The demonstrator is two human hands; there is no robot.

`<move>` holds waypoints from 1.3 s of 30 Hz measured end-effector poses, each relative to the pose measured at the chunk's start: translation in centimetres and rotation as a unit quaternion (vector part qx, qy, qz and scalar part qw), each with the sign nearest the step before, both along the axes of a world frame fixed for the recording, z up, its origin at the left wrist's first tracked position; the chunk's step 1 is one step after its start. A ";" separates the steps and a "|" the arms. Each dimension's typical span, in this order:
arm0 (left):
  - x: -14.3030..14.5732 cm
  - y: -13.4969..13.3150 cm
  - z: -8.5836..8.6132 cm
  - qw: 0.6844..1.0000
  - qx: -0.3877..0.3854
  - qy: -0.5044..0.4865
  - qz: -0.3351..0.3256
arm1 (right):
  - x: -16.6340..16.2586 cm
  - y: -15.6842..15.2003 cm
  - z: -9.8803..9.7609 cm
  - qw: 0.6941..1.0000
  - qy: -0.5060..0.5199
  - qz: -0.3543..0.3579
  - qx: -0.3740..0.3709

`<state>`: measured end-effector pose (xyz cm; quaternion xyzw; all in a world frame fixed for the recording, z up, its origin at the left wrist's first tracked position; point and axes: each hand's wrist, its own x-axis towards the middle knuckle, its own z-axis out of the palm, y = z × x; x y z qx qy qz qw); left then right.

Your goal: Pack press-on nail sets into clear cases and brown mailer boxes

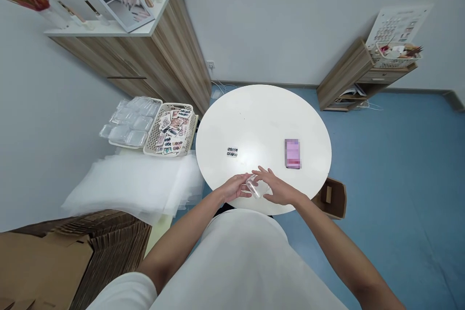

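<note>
Over the near edge of the white round table (261, 106), a small clear plastic box (255, 188) is between my two hands. My left hand (236, 187) grips its left side, with thumb on top and fingers partly below. My right hand (276, 188) curves around the right part, its fingertips on the upper edge and its thumb lower down. Whether the box's lid is raised is hard to make out. Ahead of my left hand lies a small card of dark round nail pieces (232, 152). Beyond my right hand is a pink-purple blurred rectangular item (292, 154).
Left of the table are a basket of printed cards (170, 131), a basket of clear boxes (132, 123), white plastic sheets (134, 181) and stacked flat cardboard (112, 247). An open brown carton (337, 198) stands at the right. A wooden cabinet (181, 53) stands behind.
</note>
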<state>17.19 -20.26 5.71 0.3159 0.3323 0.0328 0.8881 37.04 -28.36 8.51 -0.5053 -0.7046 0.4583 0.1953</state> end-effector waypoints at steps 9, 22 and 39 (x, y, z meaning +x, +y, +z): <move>-0.7 1.3 -1.3 0.991 0.014 -0.021 0.134 | -4.9 1.0 -1.8 0.944 -0.059 -0.325 0.004; -2.7 1.9 -3.6 0.997 0.046 -0.051 0.044 | -7.2 1.6 -2.6 0.935 0.012 -0.325 -0.140; -0.1 -1.6 -6.0 0.989 0.111 -0.009 0.095 | -2.1 1.7 -3.6 0.934 0.086 -0.210 -0.277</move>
